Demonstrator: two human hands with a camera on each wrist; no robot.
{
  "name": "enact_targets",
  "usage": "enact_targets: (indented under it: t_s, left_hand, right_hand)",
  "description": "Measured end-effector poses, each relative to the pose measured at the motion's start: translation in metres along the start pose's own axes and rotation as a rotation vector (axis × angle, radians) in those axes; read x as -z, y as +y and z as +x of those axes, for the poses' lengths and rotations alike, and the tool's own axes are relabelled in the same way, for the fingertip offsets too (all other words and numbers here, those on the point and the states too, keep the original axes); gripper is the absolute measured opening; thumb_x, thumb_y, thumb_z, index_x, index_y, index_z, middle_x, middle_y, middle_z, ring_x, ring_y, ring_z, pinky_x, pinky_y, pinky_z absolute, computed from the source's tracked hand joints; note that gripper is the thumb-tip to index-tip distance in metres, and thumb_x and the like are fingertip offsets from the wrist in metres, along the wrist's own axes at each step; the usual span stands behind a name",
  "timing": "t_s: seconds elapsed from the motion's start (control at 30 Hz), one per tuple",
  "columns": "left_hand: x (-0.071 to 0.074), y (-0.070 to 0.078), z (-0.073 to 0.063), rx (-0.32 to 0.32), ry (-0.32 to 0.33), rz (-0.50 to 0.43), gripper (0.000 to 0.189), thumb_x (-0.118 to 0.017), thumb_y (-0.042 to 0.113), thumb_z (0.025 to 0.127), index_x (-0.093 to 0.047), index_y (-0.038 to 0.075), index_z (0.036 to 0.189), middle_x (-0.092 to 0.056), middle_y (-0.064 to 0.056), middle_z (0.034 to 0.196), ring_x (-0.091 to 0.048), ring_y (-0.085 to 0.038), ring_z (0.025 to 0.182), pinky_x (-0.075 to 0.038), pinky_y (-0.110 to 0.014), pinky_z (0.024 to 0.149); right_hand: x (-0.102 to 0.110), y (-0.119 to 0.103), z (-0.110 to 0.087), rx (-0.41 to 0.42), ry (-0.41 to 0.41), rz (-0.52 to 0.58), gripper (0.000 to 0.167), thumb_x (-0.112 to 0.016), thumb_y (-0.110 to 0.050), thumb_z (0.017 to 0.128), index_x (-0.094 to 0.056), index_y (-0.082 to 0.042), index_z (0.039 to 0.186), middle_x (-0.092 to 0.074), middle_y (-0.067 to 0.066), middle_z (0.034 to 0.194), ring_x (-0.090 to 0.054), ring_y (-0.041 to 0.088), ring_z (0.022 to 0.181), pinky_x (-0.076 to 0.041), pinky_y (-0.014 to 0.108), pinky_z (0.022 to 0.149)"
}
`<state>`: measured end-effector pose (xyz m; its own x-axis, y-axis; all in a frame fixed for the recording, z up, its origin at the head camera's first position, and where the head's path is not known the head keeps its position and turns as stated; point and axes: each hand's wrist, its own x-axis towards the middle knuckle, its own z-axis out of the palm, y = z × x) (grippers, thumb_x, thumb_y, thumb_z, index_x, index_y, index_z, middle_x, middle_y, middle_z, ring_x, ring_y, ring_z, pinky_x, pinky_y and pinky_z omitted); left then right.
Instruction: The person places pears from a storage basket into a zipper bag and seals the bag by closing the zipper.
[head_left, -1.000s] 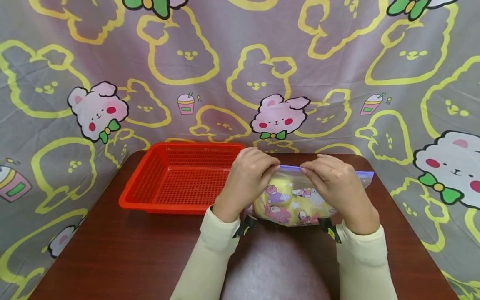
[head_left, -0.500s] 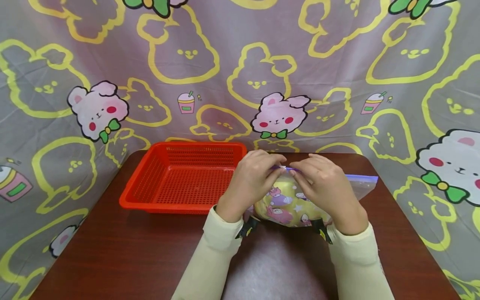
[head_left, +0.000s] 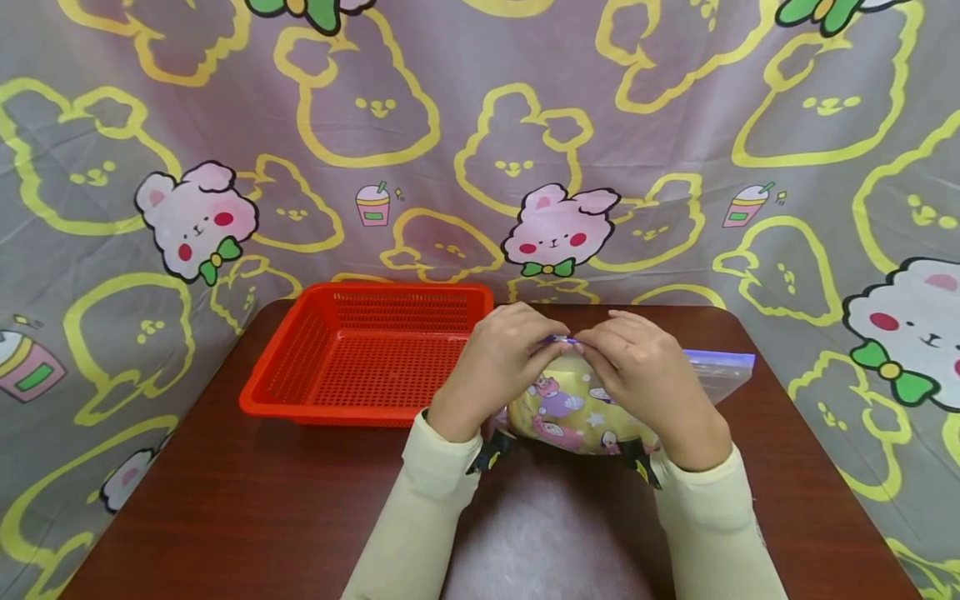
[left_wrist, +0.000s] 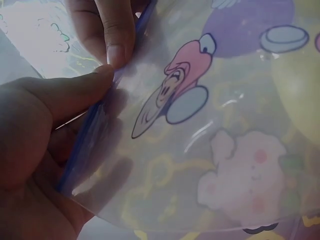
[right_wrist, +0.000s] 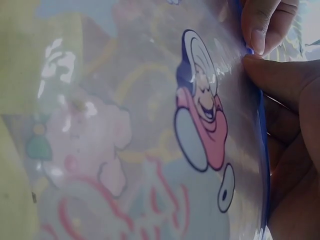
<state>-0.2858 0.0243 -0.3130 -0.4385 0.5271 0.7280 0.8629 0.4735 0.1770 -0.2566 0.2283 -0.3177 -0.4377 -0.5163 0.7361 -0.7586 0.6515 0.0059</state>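
A clear zip bag printed with cartoon figures stands upright on the table, something yellow showing inside it. Along its top runs a purple-blue zip strip. My left hand pinches this strip between thumb and fingers near the middle. Right beside it, thumb tips almost meeting, my right hand pinches the strip too. In the left wrist view the left thumb lies flat along the strip. The right wrist view has the right thumb pressed on the same edge, with part of the zip hidden behind fingers.
A red plastic basket with perforated walls stands on the brown table to the left of the bag. Behind and at both sides hangs a grey curtain with cartoon bears and rabbits.
The right hand has slid left along the zip strip until it sits beside the left hand. More of the strip's right end now shows. The left hand has barely moved.
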Motion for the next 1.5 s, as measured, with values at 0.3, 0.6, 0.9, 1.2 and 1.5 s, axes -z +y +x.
enact_targets:
  t_s: [0.3,0.6,0.9,1.2,1.5]
  left_hand:
    - [0.0,-0.001,-0.001,-0.004,0.004,0.013,0.013,-0.081,0.02,0.081,-0.077,0.013,0.092,-0.071,0.004,0.085,-0.06,-0.01,0.08,-0.045,-0.026,0.077]
    - [0.002,-0.005,-0.002,0.005,-0.007,-0.006,0.012,-0.08,0.019,0.081,-0.076,0.013,0.091,-0.071,0.004,0.085,-0.06,-0.01,0.079,-0.045,-0.026,0.076]
    - [0.007,-0.003,-0.003,0.019,-0.027,0.004,0.011,-0.077,0.021,0.084,-0.076,0.013,0.091,-0.071,0.004,0.085,-0.059,-0.01,0.078,-0.045,-0.025,0.077]
    - [0.011,-0.003,-0.004,0.049,-0.038,0.013,0.012,-0.078,0.021,0.083,-0.076,0.013,0.092,-0.071,0.004,0.085,-0.059,-0.009,0.078,-0.045,-0.025,0.077]
    - [0.016,-0.004,-0.005,0.071,-0.064,0.017,0.012,-0.076,0.022,0.086,-0.076,0.013,0.093,-0.071,0.004,0.085,-0.059,-0.009,0.08,-0.045,-0.026,0.081]
  right_hand:
    - [0.001,0.0,-0.001,-0.012,-0.02,0.02,0.023,-0.083,-0.001,0.072,-0.074,0.001,0.094,-0.071,0.008,0.083,-0.067,0.024,0.078,-0.046,0.049,0.095]
    - [0.002,0.0,0.001,-0.012,-0.018,0.038,0.028,-0.085,0.001,0.067,-0.075,0.001,0.094,-0.071,0.008,0.081,-0.067,0.023,0.077,-0.047,0.049,0.093]
    - [0.003,0.001,0.002,-0.002,-0.013,0.046,0.029,-0.086,0.002,0.066,-0.075,0.0,0.093,-0.07,0.008,0.08,-0.067,0.022,0.075,-0.049,0.05,0.09]
    - [0.004,0.002,0.0,0.003,-0.004,0.05,0.019,-0.081,-0.004,0.077,-0.075,0.0,0.094,-0.071,0.008,0.081,-0.067,0.022,0.076,-0.049,0.05,0.091]
    - [0.003,0.003,0.0,0.011,0.007,0.054,0.015,-0.074,-0.012,0.086,-0.075,0.001,0.094,-0.071,0.008,0.082,-0.067,0.022,0.076,-0.048,0.048,0.092]
